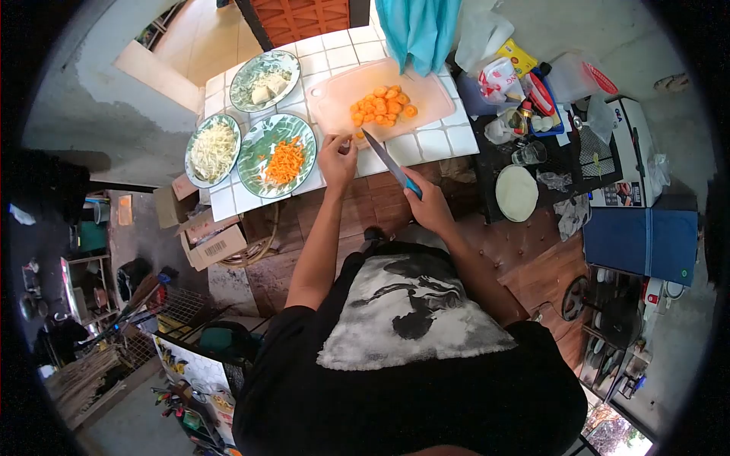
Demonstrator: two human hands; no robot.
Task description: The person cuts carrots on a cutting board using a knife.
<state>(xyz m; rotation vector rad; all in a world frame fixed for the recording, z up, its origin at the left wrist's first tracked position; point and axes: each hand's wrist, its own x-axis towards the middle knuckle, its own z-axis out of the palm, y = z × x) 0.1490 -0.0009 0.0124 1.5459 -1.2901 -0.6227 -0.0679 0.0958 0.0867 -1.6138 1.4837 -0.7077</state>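
Note:
My right hand is closed round the blue handle of a kitchen knife. The blade points up and left, its tip at the near edge of the pink cutting board. Sliced carrot pieces lie heaped on the board. Beside the board's near left corner is my left hand, fingers curled in a pinch; whether anything is between them is too small to tell. A small carrot piece lies by its fingertips. Left of that hand, a green-patterned plate bears carrot strips.
On the white tiled table stand a plate of pale shreds and a plate with whitish chunks. A turquoise cloth hangs over the far edge. At right, a dark stand holds a glass, a round pale lid and containers.

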